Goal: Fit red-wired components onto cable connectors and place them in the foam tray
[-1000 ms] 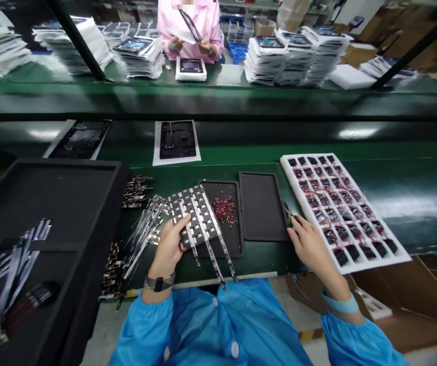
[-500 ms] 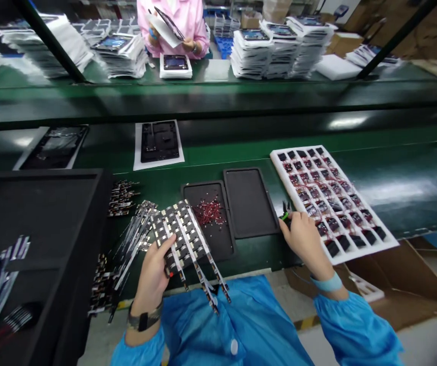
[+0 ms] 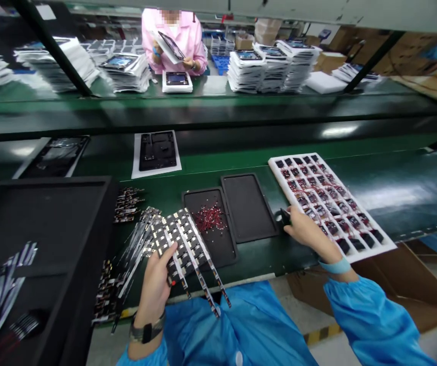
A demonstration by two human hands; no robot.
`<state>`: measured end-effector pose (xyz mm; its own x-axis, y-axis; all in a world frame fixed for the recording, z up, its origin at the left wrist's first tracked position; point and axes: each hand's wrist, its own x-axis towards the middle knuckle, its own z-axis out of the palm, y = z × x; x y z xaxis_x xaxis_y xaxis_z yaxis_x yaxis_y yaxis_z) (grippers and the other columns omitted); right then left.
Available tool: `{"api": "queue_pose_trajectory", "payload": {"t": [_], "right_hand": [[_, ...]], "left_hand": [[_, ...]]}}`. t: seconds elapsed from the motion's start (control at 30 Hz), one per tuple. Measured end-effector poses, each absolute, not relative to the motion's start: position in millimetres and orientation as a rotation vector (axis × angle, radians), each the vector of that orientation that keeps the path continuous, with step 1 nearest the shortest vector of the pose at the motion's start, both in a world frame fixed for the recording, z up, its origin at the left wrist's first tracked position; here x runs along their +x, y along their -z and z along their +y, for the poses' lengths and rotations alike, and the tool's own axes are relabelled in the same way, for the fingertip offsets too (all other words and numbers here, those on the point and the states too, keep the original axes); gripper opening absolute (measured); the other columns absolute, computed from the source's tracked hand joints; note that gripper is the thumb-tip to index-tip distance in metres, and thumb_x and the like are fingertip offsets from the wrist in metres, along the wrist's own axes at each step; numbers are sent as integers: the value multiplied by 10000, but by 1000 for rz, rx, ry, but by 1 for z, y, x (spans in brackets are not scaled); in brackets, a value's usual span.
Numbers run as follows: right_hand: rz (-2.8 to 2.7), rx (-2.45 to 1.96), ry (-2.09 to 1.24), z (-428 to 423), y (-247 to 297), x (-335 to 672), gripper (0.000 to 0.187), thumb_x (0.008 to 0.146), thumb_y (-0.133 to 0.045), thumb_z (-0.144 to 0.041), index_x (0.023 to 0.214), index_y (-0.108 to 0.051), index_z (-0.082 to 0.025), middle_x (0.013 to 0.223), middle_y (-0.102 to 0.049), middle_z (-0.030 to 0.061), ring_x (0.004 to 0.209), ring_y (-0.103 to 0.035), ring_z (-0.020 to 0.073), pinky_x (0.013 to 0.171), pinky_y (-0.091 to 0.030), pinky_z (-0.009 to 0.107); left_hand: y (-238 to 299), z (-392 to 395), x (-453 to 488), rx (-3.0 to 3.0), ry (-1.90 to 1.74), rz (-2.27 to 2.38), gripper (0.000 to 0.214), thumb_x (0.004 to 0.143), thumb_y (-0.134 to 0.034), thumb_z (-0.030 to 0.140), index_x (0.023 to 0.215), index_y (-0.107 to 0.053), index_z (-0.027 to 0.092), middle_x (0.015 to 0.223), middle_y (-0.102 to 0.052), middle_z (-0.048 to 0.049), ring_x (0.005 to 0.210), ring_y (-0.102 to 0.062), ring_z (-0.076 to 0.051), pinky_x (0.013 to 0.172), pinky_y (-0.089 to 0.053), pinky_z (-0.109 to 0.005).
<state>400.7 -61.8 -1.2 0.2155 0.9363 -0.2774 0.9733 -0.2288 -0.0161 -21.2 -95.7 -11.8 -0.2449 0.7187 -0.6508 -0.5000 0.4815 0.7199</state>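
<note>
My left hand grips a black perforated board, thumb on top and fingers beneath. Several long thin flex strips lie across this board, their ends hanging past its near edge. At the right, my right hand is closed around small dark nippers, mostly hidden by the fingers. A white foam tray of black parts with red wires lies just beyond that hand. Between the hands, a black tray carries a heap of small red-wired parts, beside a second black tray.
Loose flex strips lie left of the board, near a large black bin. Tablet housings rest on white sheets farther back. Across the bench, a person in pink holds a panel among stacked white sheets. A cardboard box stands below right.
My right hand has closed in on the nippers, whose green handle and jaws showed more clearly before. The left hand keeps its hold on the board. The camera view has tilted up slightly.
</note>
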Motion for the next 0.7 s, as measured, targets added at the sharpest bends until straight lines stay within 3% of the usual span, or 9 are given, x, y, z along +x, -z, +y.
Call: {"api": "queue_pose_trajectory", "payload": {"t": [0.1, 0.17, 0.23, 0.3, 0.4, 0.47, 0.53, 0.7], "right_hand": [[1846, 2591, 627, -65, -2, 418, 504, 827, -615, -218, 1303, -497, -102, 888, -731, 147, 856, -721, 324, 778, -523, 412], [1857, 2763, 1137, -70, -12, 425, 494, 831, -624, -296, 1297, -522, -168, 879, -747, 112, 836, -734, 318, 792, -573, 456], [1736, 2887, 1720, -73, -26, 424, 448, 854, -630, -371, 1284, -572, -261, 1010, -772, 124, 937, -756, 335, 851, -605, 506], [1577, 3029, 2080, -72, -42, 415, 364, 884, -625, -398, 1239, -641, -322, 1228, -736, 163, 1127, -724, 349, 928, -605, 515], [1317, 3158, 2452, -62, -59, 390, 235, 919, -612, -368, 1110, -730, -298, 1493, -582, 183, 1295, -638, 333, 961, -600, 481], [1124, 3076, 2702, -53, -63, 369, 219, 930, -599, -362, 1064, -750, -276, 1545, -546, 134, 1277, -649, 316, 978, -602, 494], [1015, 2846, 2946, -46, -62, 345, 236, 942, -589, -398, 1067, -748, -276, 1491, -606, 89, 1225, -677, 307, 995, -599, 541], [1017, 1858, 3365, -40, -49, 275, 298, 971, -587, -462, 1158, -720, -271, 1199, -754, 114, 1157, -697, 307, 1004, -566, 561]], "left_hand": [[14, -92, -15, 240, -1182, 1372, 351, 804, -808, 196, 1145, -725, 185, 1086, -800, -88, 1001, -782, -254, 939, -636, -383], [16, -88, -8, 285, -1163, 1331, 355, 777, -834, 240, 1108, -737, 155, 1069, -803, -107, 956, -786, -261, 900, -640, -378], [18, -84, 3, 344, -1126, 1280, 376, 753, -854, 289, 1076, -749, 128, 1052, -806, -124, 910, -786, -268, 852, -641, -369], [21, -79, 14, 404, -1094, 1232, 390, 742, -861, 321, 1058, -760, 116, 1048, -808, -131, 886, -784, -270, 823, -635, -358], [22, -72, 26, 486, -1074, 1163, 382, 757, -855, 347, 1050, -777, 115, 1083, -805, -135, 935, -777, -270, 840, -616, -337], [20, -69, 26, 513, -1087, 1143, 373, 766, -854, 360, 1038, -781, 115, 1098, -803, -134, 952, -773, -268, 844, -609, -329], [15, -68, 19, 477, -1126, 1152, 380, 756, -864, 373, 1020, -777, 113, 1068, -807, -132, 910, -776, -266, 817, -617, -339], [-5, -65, -19, 265, -1353, 1194, 418, 700, -905, 319, 1042, -755, 133, 1024, -811, -108, 878, -782, -255, 854, -637, -378]]}}
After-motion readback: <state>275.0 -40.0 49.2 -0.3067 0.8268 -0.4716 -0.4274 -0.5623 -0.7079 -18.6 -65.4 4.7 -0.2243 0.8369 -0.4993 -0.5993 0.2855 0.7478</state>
